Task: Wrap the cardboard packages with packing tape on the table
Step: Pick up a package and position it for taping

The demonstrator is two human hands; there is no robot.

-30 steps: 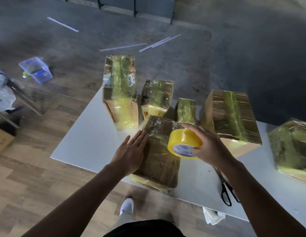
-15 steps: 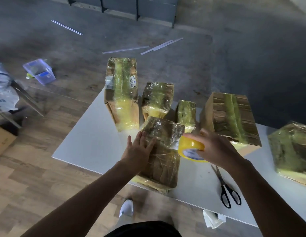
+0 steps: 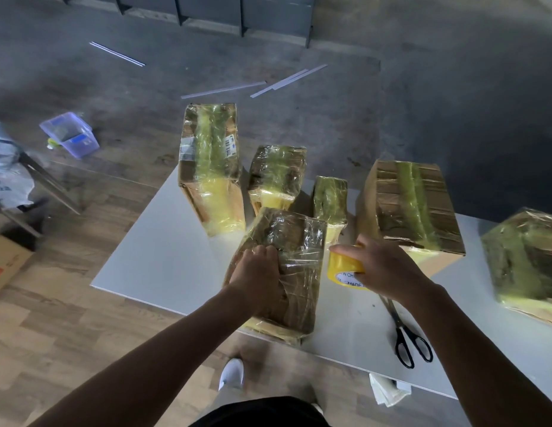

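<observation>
Head view, right hand (image 3: 389,269) gripping tape roll (image 3: 341,269), label reads "MADE"

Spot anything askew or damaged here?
The package under the left hand sits skewed, its corner at the table's near edge, wrap wrinkled. White strips lie scattered on the floor beyond. Nothing else stands out.

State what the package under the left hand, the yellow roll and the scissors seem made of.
Brown box-shaped package: cardboard, judging by its matte brown faces, under glossy, wrinkled clear film. Round yellow tape roll: shiny plastic tape, probably; printed core. Black-handled scissors: grey blades look metal, handles likely plastic.
</observation>
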